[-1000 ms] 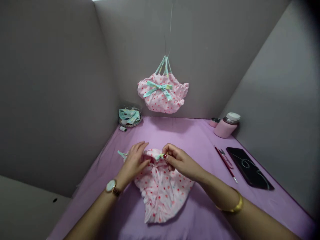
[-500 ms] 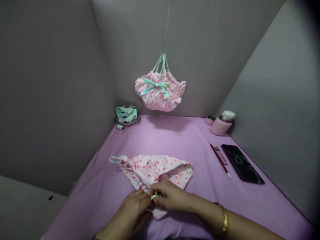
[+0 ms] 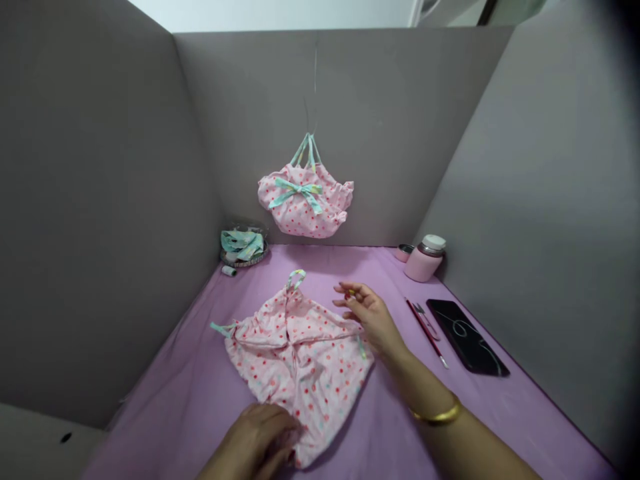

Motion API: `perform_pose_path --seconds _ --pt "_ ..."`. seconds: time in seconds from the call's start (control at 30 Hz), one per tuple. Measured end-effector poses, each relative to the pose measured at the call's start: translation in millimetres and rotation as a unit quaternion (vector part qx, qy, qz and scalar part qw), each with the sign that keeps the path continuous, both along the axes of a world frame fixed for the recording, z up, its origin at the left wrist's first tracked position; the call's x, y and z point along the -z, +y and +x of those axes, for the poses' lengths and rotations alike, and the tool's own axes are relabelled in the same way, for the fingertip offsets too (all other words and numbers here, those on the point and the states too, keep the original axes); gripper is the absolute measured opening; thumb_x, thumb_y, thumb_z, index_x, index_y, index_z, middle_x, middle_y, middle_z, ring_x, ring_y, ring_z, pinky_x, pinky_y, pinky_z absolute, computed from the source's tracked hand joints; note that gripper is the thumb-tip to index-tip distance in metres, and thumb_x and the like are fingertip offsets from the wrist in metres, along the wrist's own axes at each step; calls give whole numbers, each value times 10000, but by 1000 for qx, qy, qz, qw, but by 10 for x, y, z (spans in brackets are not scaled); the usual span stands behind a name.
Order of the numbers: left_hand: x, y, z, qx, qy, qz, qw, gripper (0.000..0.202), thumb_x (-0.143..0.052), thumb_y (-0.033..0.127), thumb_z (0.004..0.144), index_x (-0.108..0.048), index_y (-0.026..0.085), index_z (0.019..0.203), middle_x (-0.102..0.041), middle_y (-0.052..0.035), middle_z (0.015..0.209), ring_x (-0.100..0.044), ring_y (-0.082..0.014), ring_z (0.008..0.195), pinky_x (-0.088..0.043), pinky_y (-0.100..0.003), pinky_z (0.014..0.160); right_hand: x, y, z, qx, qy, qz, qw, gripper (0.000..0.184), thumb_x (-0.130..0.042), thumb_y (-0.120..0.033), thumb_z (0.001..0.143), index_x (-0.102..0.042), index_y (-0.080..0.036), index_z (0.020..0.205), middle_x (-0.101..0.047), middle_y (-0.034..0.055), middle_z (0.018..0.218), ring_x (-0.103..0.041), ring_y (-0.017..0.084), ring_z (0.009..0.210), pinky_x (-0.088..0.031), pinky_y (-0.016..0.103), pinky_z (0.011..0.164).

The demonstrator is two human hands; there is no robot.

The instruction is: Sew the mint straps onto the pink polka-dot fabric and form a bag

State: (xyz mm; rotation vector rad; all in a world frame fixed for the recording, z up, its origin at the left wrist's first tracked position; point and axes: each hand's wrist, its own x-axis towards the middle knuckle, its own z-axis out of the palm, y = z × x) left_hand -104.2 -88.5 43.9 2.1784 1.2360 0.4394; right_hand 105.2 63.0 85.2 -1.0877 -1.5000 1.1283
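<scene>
A pink cloth with red dots and mint-green loops lies spread on the purple table cover. My left hand rests on the cloth's near corner, fingers curled down over its edge. My right hand hovers at the cloth's far right edge with fingers apart and nothing in them. A gold bangle sits on my right wrist. One green loop points toward the back wall.
A finished pink dotted bag with a green bow hangs on the back partition. A dish of green ribbon stands back left, a pink flask back right. A red pen and a black phone lie to the right.
The cloth has been opened out and spread wider. My right hand let go and moved up to the far right edge; my left hand stays at the near corner.
</scene>
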Motion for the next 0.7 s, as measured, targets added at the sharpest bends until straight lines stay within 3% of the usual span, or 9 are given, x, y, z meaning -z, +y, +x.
perform_pose_path --seconds 0.1,0.17,0.23,0.33,0.47,0.53,0.6,0.7 --pt "-1 120 -147 -65 -32 29 997 187 -461 203 835 -590 242 965 -670 -42 949 -612 -171 879 -477 -261 772 224 81 214 27 -88 6 996 266 -477 -295 754 -531 -149 969 -609 105 973 -584 214 869 -455 338 717" --pt "-21 287 -295 -147 -31 93 984 220 -462 244 832 -579 235 1019 -633 -74 1055 -574 -206 998 -456 -314 855 387 80 327 53 -141 29 988 308 -542 -294 700 -551 -153 974 -578 111 1032 -516 246 991 -394 387 843" --pt "-60 509 -463 -258 -21 164 952 289 -451 299 830 -553 203 1084 -572 -116 1150 -501 -251 1106 -399 -395 933 496 55 411 77 -189 47 978 364 -589 -292 654 -555 -153 989 -551 116 1059 -472 267 1032 -341 405 892" --pt "-132 832 -696 -370 -16 194 909 394 -435 346 812 -511 148 1144 -508 -151 1206 -445 -274 1152 -337 -429 976 540 -17 489 105 -237 65 964 297 -595 -298 651 -558 -154 909 -545 105 965 -485 267 939 -347 393 829" --pt "-147 1000 -906 -441 -22 167 882 538 -498 412 738 -483 100 1176 -445 -200 1262 -358 -336 1203 -261 -481 988 558 -155 526 102 -304 76 944 149 -588 -330 679 -523 -197 668 -513 40 721 -456 234 763 -315 330 677" --pt "-95 973 -966 -438 -38 120 890 479 -556 409 693 -564 120 1075 -576 -167 1111 -491 -330 1071 -348 -445 907 616 -197 525 74 -275 41 958 168 -618 -317 647 -512 -202 586 -491 21 634 -425 214 703 -280 302 629" --pt "-28 928 -1009 -425 -68 61 900 276 -597 371 665 -656 163 837 -672 -80 824 -601 -270 818 -421 -357 762 690 -196 522 56 -186 -10 981 179 -635 -301 623 -514 -199 538 -481 15 602 -406 198 676 -266 287 610" --pt "46 892 -1073 -431 -144 6 891 177 -602 338 670 -636 181 594 -618 1 570 -566 -193 609 -403 -272 617 773 -129 541 49 -75 -69 994 220 -624 -325 640 -500 -192 517 -463 1 574 -404 169 619 -286 270 584"
